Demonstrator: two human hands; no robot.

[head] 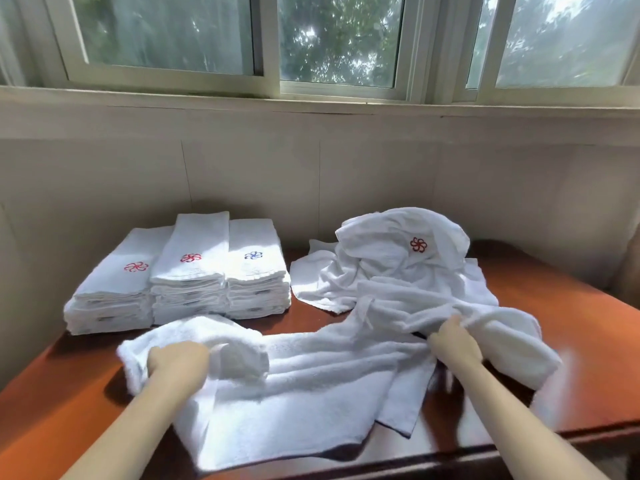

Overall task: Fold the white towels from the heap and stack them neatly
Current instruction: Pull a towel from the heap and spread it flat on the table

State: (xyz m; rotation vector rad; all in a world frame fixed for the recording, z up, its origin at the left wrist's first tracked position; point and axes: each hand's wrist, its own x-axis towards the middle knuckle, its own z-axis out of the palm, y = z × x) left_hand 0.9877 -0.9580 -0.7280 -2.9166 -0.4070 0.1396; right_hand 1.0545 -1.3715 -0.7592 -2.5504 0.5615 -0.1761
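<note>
Head view, read from nine o'clock across to three: we count three stacks point(188, 282) of folded towels at about ten o'clock on the table point(571, 306). They are set flush side by side against the wall, which we judge keeps them square and leaves the near half free for folding. Each top towel shows one emblem point(136, 266), two red and one blue. At eight o'clock our left hand point(176, 362) is clenched on the bunched left end of the towel point(311, 393), knuckles up, fingers buried in the cloth. That one towel lies across six o'clock, rumpled and partly doubled, its near edge reaching the table's front. We read the hold as a stretch: one end in each hand, so the cloth can be pulled flat before the first fold. At four o'clock our right hand point(453, 344) grasps the other end, where it runs into the heap point(398, 265). That side is blurred, so we cannot tell exactly how the fingers lie. The heap sits at one o'clock, loose, with one red emblem on top; how many towels it holds we cannot count.
</note>
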